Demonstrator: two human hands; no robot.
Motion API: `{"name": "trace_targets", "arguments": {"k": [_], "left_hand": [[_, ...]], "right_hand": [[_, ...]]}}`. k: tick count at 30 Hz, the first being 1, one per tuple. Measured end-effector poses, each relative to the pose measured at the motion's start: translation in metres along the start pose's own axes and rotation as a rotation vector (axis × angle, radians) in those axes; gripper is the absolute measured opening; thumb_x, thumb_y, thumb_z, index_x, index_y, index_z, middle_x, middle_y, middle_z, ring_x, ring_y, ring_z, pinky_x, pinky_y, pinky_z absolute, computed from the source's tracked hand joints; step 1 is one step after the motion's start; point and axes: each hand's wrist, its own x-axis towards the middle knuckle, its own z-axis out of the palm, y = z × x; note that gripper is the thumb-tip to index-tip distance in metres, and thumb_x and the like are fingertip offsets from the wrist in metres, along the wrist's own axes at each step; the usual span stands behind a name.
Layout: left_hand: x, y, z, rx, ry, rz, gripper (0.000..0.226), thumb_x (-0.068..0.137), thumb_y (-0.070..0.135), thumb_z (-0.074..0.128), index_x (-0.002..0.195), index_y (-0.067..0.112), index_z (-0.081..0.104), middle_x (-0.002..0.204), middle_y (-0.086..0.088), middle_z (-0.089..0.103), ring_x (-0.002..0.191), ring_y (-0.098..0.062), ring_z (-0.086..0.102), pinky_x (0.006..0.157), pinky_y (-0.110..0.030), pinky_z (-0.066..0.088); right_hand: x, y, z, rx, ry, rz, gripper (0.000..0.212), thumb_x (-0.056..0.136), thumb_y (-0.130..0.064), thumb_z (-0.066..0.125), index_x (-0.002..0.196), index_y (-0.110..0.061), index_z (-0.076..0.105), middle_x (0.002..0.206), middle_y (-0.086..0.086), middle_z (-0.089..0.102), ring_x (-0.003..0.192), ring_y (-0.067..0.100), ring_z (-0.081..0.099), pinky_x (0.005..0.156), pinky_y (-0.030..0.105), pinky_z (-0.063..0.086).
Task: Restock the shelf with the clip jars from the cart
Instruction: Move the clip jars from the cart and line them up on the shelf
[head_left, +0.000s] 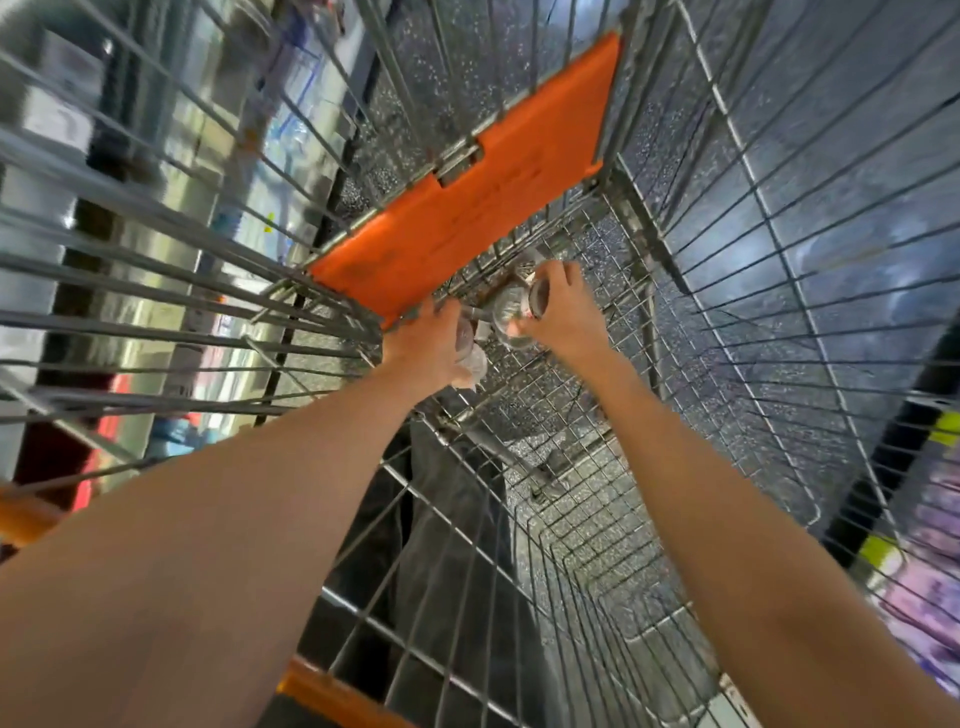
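I look straight down into a wire shopping cart (597, 499). Both my arms reach to its far bottom corner, beside the orange plastic flap (467, 208). My left hand (431, 348) grips a clear glass clip jar (470, 358), which shows below its fingers. My right hand (563, 312) curls round another clear clip jar (511, 317) with a dark end, lying tilted. More glass lies blurred just behind the hands on the cart floor.
The cart's wire walls rise close on every side of my arms. Store shelves (171, 218) with blurred goods run along the left. Speckled grey floor (831, 260) shows through the mesh. Colourful packages (924, 597) sit at the right edge.
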Motion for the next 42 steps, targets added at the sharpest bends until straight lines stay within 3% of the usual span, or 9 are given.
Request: {"name": "trace_targets", "arguments": {"k": [8, 14, 22, 29, 35, 38, 42], "left_hand": [[0.002, 0.005, -0.002, -0.182, 0.003, -0.008, 0.068, 0.076, 0.038, 0.075, 0.130, 0.017, 0.038, 0.135, -0.007, 0.039, 0.114, -0.027, 0.053, 0.097, -0.048, 0.044], [0.000, 0.006, -0.002, -0.171, 0.063, 0.042, 0.059, 0.089, 0.026, 0.063, 0.138, 0.016, 0.034, 0.137, -0.007, 0.041, 0.117, -0.023, 0.051, 0.086, -0.036, 0.042], [-0.010, 0.010, -0.021, -0.039, 0.080, 0.080, 0.057, 0.090, 0.040, 0.057, 0.140, 0.021, 0.036, 0.137, -0.005, 0.047, 0.122, -0.025, 0.050, 0.094, -0.046, 0.047], [-0.040, 0.012, -0.068, 0.029, 0.125, 0.152, 0.044, 0.091, 0.043, 0.054, 0.128, 0.019, 0.049, 0.124, -0.004, 0.055, 0.103, -0.021, 0.058, 0.073, -0.032, 0.050], [-0.086, 0.017, -0.115, 0.123, 0.109, 0.203, 0.041, 0.092, 0.038, 0.053, 0.128, 0.017, 0.052, 0.123, -0.007, 0.058, 0.111, -0.027, 0.056, 0.088, -0.043, 0.048], [-0.110, 0.019, -0.137, 0.134, 0.087, 0.258, 0.040, 0.092, 0.036, 0.051, 0.124, 0.012, 0.055, 0.123, -0.012, 0.060, 0.110, -0.030, 0.057, 0.090, -0.041, 0.049], [-0.142, 0.025, -0.168, 0.144, 0.036, 0.229, 0.033, 0.091, 0.040, 0.050, 0.111, 0.015, 0.061, 0.117, -0.008, 0.062, 0.108, -0.030, 0.059, 0.087, -0.039, 0.047]], "right_hand": [[0.004, 0.001, -0.009, 0.097, 0.025, -0.104, 0.073, 0.080, -0.020, 0.071, 0.141, -0.015, 0.032, 0.142, 0.007, 0.030, 0.134, 0.026, 0.026, 0.114, 0.045, 0.025], [-0.004, 0.003, -0.015, 0.085, 0.027, -0.164, 0.074, 0.081, -0.022, 0.070, 0.143, -0.016, 0.030, 0.144, 0.005, 0.030, 0.135, 0.023, 0.024, 0.112, 0.041, 0.020], [-0.019, -0.012, -0.035, -0.077, 0.020, -0.230, 0.057, 0.094, -0.037, 0.051, 0.141, -0.009, 0.035, 0.144, 0.010, 0.036, 0.135, 0.026, 0.029, 0.112, 0.041, 0.027], [-0.044, -0.036, -0.068, -0.166, 0.062, -0.288, 0.055, 0.094, -0.040, 0.049, 0.136, -0.006, 0.040, 0.140, 0.013, 0.041, 0.131, 0.028, 0.033, 0.107, 0.045, 0.034], [-0.084, -0.067, -0.109, -0.239, 0.113, -0.329, 0.056, 0.095, -0.042, 0.047, 0.140, -0.009, 0.038, 0.145, 0.013, 0.036, 0.134, 0.029, 0.032, 0.109, 0.042, 0.031], [-0.105, -0.086, -0.127, -0.297, 0.135, -0.358, 0.060, 0.096, -0.044, 0.042, 0.143, -0.008, 0.032, 0.149, 0.013, 0.031, 0.137, 0.028, 0.027, 0.111, 0.045, 0.029], [-0.132, -0.115, -0.147, -0.316, 0.176, -0.455, 0.059, 0.094, -0.046, 0.045, 0.140, -0.010, 0.039, 0.145, 0.011, 0.039, 0.133, 0.028, 0.034, 0.106, 0.046, 0.035]]}}
